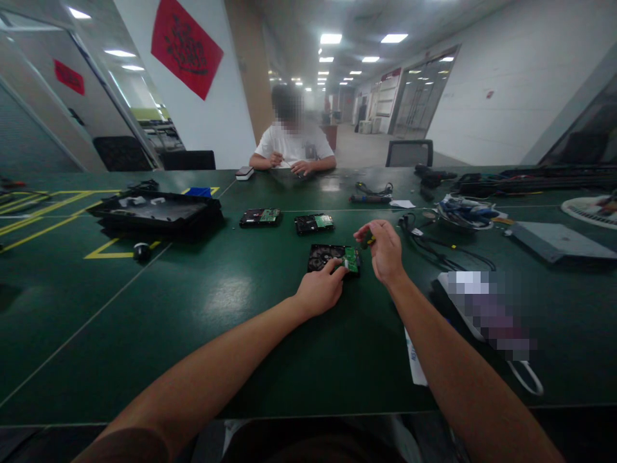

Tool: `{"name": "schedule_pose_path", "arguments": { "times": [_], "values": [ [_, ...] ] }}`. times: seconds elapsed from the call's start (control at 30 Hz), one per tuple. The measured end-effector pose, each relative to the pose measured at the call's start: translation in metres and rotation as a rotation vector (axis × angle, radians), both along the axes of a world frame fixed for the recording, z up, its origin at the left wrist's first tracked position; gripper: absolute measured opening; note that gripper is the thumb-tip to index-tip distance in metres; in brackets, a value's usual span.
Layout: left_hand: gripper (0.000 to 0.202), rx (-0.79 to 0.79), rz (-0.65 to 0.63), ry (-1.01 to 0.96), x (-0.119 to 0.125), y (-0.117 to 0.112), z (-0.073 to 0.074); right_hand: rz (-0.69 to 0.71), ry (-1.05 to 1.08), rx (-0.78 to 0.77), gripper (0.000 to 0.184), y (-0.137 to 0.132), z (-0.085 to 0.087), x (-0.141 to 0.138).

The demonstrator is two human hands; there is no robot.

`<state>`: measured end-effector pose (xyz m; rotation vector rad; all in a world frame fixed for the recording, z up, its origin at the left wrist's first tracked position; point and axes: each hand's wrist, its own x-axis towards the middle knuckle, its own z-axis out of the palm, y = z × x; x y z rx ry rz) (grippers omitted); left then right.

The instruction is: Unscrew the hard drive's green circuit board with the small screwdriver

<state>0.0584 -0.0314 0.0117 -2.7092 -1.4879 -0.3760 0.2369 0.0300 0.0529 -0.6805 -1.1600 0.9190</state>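
On the green table in front of me lies a hard drive [324,256], its black underside and green circuit board facing up. My left hand [321,290] holds its near edge, with fingertips on the board. Just right of the drive, my right hand [384,251] is raised with its fingers curled around a small dark thing with a yellow part [369,242]; its kind I cannot make out. Two more hard drives lie behind: one at the left [260,217] and another nearer the middle [313,223]. Neither hand touches those.
Black plastic trays [159,215] are stacked at the left near a small round black object [141,251]. Dark cables [429,244], a flat grey metal box [562,241] and a blurred-out device [486,315] lie right. Across the table sits a person in white [294,145].
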Motion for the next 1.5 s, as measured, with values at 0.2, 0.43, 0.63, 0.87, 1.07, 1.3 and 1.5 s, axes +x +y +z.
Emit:
{"name": "schedule_pose_path", "arguments": {
  "times": [0.2, 0.43, 0.63, 0.87, 1.07, 1.3, 1.5],
  "values": [
    [0.044, 0.014, -0.014, -0.004, -0.0005, 0.0005, -0.0016, -0.02, -0.032, 0.01, 0.026, 0.0001, -0.0003, -0.0022],
    [0.044, 0.022, -0.016, -0.009, -0.0007, 0.0011, -0.0032, 0.04, 0.019, 0.001, 0.03, -0.0019, 0.0008, -0.0016],
    [0.045, 0.001, 0.0, 0.012, 0.0001, 0.0006, -0.0003, 0.079, 0.009, 0.016, 0.038, -0.0047, 0.0027, -0.0036],
    [0.044, 0.014, -0.008, 0.002, -0.0004, -0.0002, 0.0003, -0.035, 0.011, 0.002, 0.031, 0.002, -0.0025, 0.0017],
    [0.044, 0.009, -0.007, 0.001, 0.0002, 0.0003, -0.0018, -0.046, -0.024, 0.012, 0.027, 0.0002, -0.0012, 0.0005],
    [0.045, 0.005, -0.008, -0.001, -0.0004, 0.0002, -0.0005, -0.028, -0.008, 0.031, 0.026, -0.0017, 0.0008, -0.0003],
    [0.045, 0.018, -0.009, -0.004, -0.0005, 0.001, -0.0024, -0.026, 0.038, 0.037, 0.028, -0.0029, 0.0007, -0.0004]
  ]
}}
